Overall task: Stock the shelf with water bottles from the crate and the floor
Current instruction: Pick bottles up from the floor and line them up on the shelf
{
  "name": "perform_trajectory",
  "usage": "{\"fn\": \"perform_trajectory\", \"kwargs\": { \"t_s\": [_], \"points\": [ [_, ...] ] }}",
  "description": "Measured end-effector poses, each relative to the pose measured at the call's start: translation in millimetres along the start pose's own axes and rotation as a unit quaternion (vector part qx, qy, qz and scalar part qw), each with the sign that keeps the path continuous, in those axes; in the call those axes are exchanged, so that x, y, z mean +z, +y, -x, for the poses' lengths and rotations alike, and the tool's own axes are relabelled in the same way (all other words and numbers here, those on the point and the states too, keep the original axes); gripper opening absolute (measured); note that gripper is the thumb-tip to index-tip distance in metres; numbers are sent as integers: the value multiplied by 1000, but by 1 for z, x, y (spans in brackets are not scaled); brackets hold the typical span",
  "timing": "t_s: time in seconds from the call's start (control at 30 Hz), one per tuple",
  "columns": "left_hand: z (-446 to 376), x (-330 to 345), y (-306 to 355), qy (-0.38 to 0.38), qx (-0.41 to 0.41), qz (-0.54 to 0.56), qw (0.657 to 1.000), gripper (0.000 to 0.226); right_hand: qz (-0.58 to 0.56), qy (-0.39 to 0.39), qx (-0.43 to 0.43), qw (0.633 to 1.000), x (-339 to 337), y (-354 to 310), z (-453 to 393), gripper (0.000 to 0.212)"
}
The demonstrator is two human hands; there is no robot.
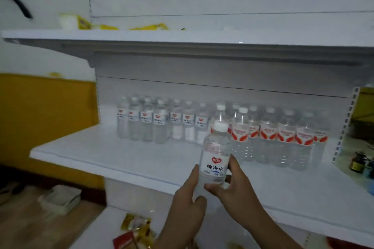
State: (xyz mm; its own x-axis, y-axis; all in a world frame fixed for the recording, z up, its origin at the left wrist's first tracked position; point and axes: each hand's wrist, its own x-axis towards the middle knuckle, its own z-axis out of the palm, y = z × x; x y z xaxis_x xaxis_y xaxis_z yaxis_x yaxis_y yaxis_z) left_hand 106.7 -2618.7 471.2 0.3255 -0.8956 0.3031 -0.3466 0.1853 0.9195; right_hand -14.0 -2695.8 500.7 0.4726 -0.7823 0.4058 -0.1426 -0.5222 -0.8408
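A small clear water bottle (215, 155) with a white cap and a red-and-blue label stands upright in front of the white middle shelf (113, 153). My left hand (188, 202) grips its lower part from the left, and my right hand (232, 186) grips it from the right, thumb along the label. At the back of the shelf stand several matching small bottles (159, 121) on the left and several taller bottles with red-and-white labels (283, 137) on the right. No crate is in view.
An upper shelf (182, 36) carries yellow packets (149, 26). Snack packets (135, 230) lie on the lowest shelf below my hands. Small dark jars (359, 162) stand at the right edge. A white object (60, 198) lies on the wooden floor beside a yellow wall panel (46, 117).
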Motion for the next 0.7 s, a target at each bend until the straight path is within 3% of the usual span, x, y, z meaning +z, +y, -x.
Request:
{"fn": "perform_trajectory", "kwargs": {
  "t_s": [0.23,0.33,0.4,0.47,0.5,0.63,0.7],
  "points": [
    [-50,-68,-25,31,42,-183,982,58,-33,-21,-36,999,68,8,-71,83],
    [-67,-84,-51,8,-7,-374,928,83,-33,-20,-18,999,86,24,-96,79],
    [-72,-88,-70,-13,-34,-409,912,97,-32,-12,-3,999,95,36,-116,76],
    [-74,-91,-87,-27,-30,-424,905,132,-19,-6,11,1000,107,49,-141,78],
    [-76,-92,-98,-17,-23,-431,902,135,-14,-3,14,1000,114,56,-155,80],
    [-84,-95,-124,-8,20,-460,888,88,17,30,8,999,148,82,-215,82],
    [-84,-96,-141,8,62,-477,876,76,36,39,31,998,163,92,-243,80]
  ]
}}
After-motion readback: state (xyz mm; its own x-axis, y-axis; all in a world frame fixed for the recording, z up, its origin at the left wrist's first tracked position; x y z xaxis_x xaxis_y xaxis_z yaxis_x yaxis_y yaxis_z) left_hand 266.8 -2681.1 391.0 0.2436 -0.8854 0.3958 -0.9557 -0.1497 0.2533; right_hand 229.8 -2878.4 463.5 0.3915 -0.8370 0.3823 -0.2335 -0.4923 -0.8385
